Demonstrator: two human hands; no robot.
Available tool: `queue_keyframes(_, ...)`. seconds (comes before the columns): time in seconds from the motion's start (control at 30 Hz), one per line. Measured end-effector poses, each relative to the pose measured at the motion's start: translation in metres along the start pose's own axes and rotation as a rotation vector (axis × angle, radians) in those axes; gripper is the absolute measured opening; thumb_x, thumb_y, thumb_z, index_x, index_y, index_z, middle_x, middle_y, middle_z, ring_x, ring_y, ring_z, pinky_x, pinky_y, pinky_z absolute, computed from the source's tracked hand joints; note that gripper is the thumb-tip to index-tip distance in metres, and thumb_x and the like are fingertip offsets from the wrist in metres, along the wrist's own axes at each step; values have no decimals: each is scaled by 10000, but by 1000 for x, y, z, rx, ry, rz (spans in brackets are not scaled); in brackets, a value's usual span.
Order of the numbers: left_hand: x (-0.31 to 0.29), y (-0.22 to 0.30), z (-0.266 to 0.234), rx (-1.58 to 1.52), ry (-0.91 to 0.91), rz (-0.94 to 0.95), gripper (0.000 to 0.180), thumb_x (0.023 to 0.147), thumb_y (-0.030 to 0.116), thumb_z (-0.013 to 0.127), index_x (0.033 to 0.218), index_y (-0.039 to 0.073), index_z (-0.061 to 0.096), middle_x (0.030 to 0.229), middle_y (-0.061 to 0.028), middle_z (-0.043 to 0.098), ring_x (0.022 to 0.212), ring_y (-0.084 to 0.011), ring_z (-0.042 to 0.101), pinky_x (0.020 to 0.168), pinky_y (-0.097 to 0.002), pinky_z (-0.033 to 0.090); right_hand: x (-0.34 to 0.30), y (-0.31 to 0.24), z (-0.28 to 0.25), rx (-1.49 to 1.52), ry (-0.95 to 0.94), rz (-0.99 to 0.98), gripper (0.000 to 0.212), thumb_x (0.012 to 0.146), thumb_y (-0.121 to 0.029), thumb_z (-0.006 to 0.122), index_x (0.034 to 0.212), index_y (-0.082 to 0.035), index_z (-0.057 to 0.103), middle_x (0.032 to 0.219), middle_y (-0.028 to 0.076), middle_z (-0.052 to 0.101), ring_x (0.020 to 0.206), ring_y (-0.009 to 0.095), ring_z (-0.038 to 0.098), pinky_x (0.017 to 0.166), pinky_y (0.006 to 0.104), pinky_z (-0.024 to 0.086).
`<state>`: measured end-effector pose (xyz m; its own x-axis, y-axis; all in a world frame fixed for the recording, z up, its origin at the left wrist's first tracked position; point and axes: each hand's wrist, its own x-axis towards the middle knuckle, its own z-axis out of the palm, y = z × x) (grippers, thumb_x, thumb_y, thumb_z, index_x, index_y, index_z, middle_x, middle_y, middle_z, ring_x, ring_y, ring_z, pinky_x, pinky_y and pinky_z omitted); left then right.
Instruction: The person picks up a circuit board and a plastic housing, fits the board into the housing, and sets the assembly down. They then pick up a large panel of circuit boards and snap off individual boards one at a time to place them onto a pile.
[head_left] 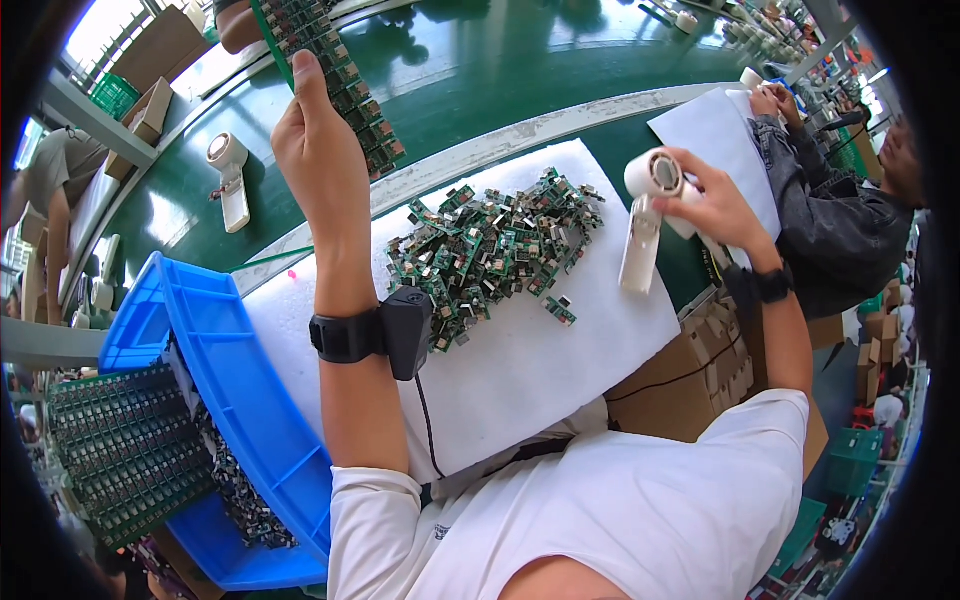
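My left hand (pixel 318 135) is raised above the green belt, its thumb and fingers gripping a green panel of small circuit boards (pixel 345 90). My right hand (pixel 725 208) is closed round a white handheld fan (pixel 640 245); its round head points up and its long part hangs down at the right edge of a white foam sheet (pixel 520 385). Between my hands, a heap of small separate circuit boards (pixel 490 250) lies on the sheet. One little board (pixel 560 311) sits just off the heap. Each of my wrists wears a black strapped device.
At my left stands a blue crate (pixel 245 370) with small boards inside and larger board panels (pixel 130 450) leaning in it. Another white fan (pixel 230 180) lies on the green belt (pixel 480 60). A co-worker (pixel 840 200) sits at the right. Cardboard boxes (pixel 670 375) stand below the sheet.
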<state>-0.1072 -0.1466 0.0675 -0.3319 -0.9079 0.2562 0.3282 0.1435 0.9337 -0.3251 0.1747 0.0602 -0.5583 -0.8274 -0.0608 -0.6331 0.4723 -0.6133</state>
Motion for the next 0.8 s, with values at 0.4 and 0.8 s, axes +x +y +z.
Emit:
queue_keyframes(0.4, 1, -4, -1, 19, 20, 7, 580, 1001, 534, 542, 779, 11, 657, 617, -8, 581, 499, -88, 553, 476, -240, 447, 60, 29, 0, -117, -18, 91, 596, 870, -405, 760, 1342, -84, 587, 1088, 89, 675, 984, 155, 634, 887, 299, 506)
queue_keyframes(0.8, -2, 1, 4, 7, 9, 5, 594, 1000, 548, 537, 813, 4, 685, 638, -11, 603, 530, -80, 560, 489, -247, 451, 35, 3, -14, -509, 336, -81, 566, 892, -435, 731, 1263, -24, 612, 1026, 102, 643, 947, 187, 623, 835, 305, 510)
